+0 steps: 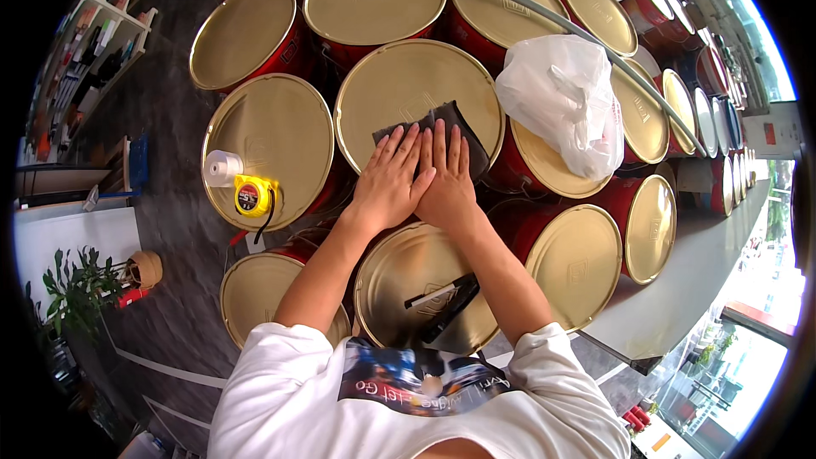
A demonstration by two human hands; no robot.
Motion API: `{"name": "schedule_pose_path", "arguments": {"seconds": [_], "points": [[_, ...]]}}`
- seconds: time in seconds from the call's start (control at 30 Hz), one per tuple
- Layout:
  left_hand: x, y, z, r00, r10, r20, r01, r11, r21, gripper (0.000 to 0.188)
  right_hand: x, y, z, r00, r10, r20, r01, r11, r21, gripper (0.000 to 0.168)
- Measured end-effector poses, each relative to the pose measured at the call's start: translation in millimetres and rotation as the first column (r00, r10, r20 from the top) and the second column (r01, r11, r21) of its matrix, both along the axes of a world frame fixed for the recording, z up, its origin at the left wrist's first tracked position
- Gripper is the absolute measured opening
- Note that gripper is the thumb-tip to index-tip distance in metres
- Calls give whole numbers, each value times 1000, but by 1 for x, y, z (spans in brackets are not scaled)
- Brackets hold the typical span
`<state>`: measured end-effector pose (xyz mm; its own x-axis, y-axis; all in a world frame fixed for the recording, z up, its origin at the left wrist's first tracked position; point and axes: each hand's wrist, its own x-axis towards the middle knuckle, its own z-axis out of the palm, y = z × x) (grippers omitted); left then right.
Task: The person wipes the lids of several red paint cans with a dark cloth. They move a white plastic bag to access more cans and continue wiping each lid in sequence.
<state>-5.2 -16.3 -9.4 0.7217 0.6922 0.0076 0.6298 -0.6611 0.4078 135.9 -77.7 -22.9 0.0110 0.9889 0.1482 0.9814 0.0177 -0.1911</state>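
My left hand (392,182) and my right hand (448,178) lie flat, palms down and side by side, on a dark grey cloth or sheet (470,140). The inner edges of the hands touch and partly overlap. That folded-looking piece rests on the gold metal lid (382,89) of a red pail, over the lid's near right part. Neither hand has its fingers curled round anything. Between my forearms, a pen (424,299) and a black slim object (449,319) sit on another gold lid (389,280), closer to my body. Much of the cloth is hidden under my hands.
A yellow tape measure (253,196) and a white roll (223,169) sit on the left lid. On the right are a white plastic bag (558,105) and a long grey pole (542,11) across several lids. A potted plant (80,284) stands far left, below shelves (105,9).
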Motion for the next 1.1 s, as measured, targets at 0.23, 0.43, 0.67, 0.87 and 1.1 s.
{"name": "schedule_pose_path", "arguments": {"seconds": [0.23,0.43,0.67,0.87,1.1], "points": [[0,88,-8,985,169,41,-171,983,68,74,1,106,-14,994,101,-34,-96,985,141,74],[-8,140,-18,982,191,0,-189,971,149,71,-12,162,-14,995,92,43,-94,994,51,73],[-30,87,-3,957,277,-84,-272,960,69,76,-33,122,-7,976,198,96,-194,980,-46,74],[-37,45,14,944,231,-234,-233,972,23,81,-39,74,-5,973,220,-73,-226,970,-84,73],[-36,-14,20,961,170,-218,-212,959,-190,85,-26,5,-2,962,224,-156,-239,967,-91,63]]}}
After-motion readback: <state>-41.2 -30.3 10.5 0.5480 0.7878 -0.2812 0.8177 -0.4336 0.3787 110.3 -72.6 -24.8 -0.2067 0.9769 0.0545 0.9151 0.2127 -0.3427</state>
